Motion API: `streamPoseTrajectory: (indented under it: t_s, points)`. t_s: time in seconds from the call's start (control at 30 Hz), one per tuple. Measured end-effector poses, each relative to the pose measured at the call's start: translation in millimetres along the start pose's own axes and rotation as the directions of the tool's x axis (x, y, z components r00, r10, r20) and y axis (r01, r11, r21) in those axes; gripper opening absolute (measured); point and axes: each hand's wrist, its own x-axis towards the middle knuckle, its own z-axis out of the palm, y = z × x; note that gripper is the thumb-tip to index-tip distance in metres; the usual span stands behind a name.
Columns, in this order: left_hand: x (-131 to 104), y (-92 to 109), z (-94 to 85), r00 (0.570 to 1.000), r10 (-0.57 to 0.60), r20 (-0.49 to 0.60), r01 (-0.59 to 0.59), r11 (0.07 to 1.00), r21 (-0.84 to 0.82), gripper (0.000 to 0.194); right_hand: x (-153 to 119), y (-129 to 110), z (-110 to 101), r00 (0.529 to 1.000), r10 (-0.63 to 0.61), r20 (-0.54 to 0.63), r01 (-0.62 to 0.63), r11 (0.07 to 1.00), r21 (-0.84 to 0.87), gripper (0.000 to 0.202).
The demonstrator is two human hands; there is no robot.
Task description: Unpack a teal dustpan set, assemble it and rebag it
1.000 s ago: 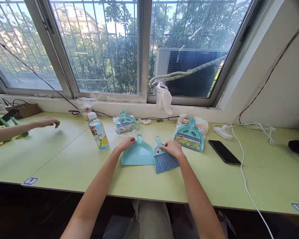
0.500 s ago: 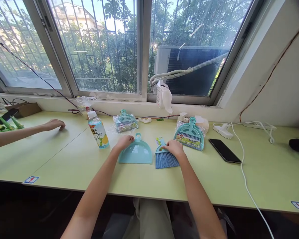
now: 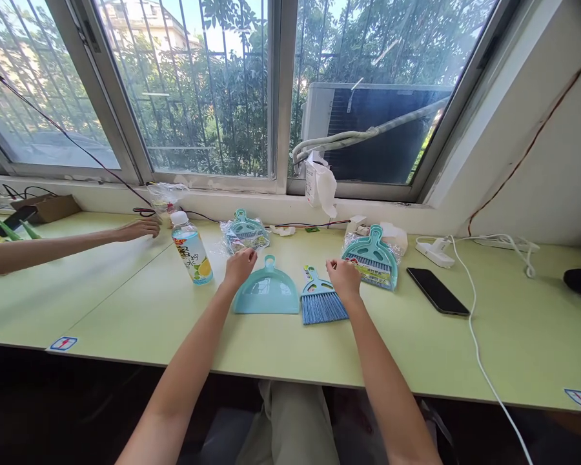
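Observation:
A light-blue dustpan (image 3: 267, 294) lies on the green table, its handle pointing to the window. Just right of it is a small brush (image 3: 322, 305) with blue bristles and a tag by its handle. My left hand (image 3: 241, 266) hovers at the dustpan's upper left, fingers curled together, with nothing visible in them. Above and right of the brush, my right hand (image 3: 345, 278) is also curled closed, and no object shows in it. Behind my right hand sits a wrapped dustpan-and-brush set (image 3: 374, 255). A second wrapped set (image 3: 244, 232) lies behind my left hand.
Left of the dustpan stands a drink bottle (image 3: 193, 252). Another person's hand (image 3: 138, 229) reaches in from the left. A black phone (image 3: 437, 291), a white charger (image 3: 436, 252) and its cable lie to the right. A brown box (image 3: 53, 208) is at the back left.
Both my hands have come off the dustpan and brush, lifting slightly; their fingers are now curled. The other person's hand has moved right and back, towards the bottle. The view has shifted slightly.

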Motion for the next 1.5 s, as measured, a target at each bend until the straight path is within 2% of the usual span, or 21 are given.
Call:
streamPoseTrajectory:
  t_s: [0.33,0.43,0.53,0.63,0.97,1.17,1.27,1.37,1.5]
  points:
    - [-1,0,2.1,1.000,0.029,-0.005,-0.029,0.999,0.015,0.033,-1,-1,-1,0.999,-0.003,0.036,0.006,0.997,-0.071,0.038]
    - [-1,0,4.2,0.997,0.068,0.028,-0.068,0.998,0.000,0.033,-1,0,1,0.983,-0.020,0.180,0.039,0.994,-0.103,0.036]
    - [-1,0,8.9,0.985,0.128,0.118,-0.128,0.992,-0.003,0.030,-2,1,5,0.937,-0.075,0.342,0.125,0.984,-0.129,0.035]
    - [-1,-1,14.1,0.970,0.157,0.185,-0.161,0.987,0.006,0.027,-4,-1,10,0.915,-0.092,0.394,0.164,0.974,-0.154,0.035]
    - [-1,-1,15.2,0.971,0.136,0.197,-0.147,0.988,0.043,0.027,-3,-4,10,0.925,-0.055,0.377,0.134,0.973,-0.186,0.039]
    - [1,0,17.9,0.973,0.097,0.208,-0.110,0.993,0.053,0.025,-1,-5,-10,0.972,-0.047,0.231,0.067,0.995,-0.078,0.036]
    - [-1,8,18.7,0.970,0.093,0.226,-0.096,0.995,0.002,0.024,-5,-11,-17,0.974,-0.123,0.190,0.124,0.992,0.006,0.034]
    - [-6,23,19.4,0.940,0.179,0.290,-0.136,0.977,-0.164,0.025,-13,-22,-13,0.946,-0.234,0.224,0.231,0.972,0.039,0.030]
    - [-16,44,21.9,0.841,0.374,0.392,-0.186,0.879,-0.440,0.035,-24,-34,0,0.902,-0.326,0.283,0.349,0.936,-0.034,0.030]
